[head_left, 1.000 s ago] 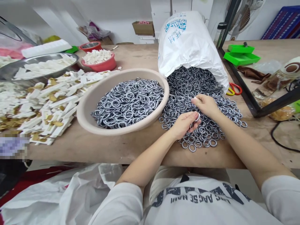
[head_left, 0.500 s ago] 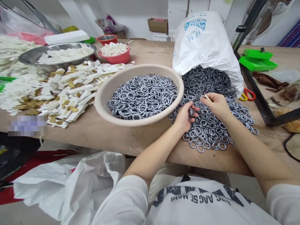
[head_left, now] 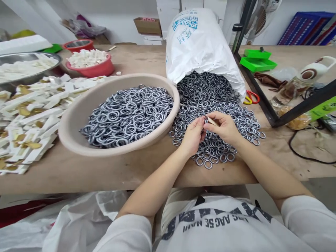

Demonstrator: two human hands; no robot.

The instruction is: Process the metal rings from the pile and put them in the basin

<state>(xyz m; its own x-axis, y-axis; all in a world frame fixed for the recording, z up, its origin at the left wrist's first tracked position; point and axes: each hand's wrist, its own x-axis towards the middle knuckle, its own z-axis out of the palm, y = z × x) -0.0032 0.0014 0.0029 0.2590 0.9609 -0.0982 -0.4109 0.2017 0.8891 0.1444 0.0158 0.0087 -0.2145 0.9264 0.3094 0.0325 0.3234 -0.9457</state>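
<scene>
Right hand (head_left: 224, 128), pale stick (head_left: 212, 121), seemingly slanting leftward

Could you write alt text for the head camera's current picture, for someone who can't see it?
A person's left hand and right hand meet over loose grey rings, the right holding a thin pale strip. The rings spread across a brown table from a tipped white sack; leftward sit a beige basin of similar rings and piled white pieces.

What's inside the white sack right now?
Grey rings show at the mouth of the white sack and spread onto the table. Whatever lies deeper is covered by the sack's wall.
</scene>
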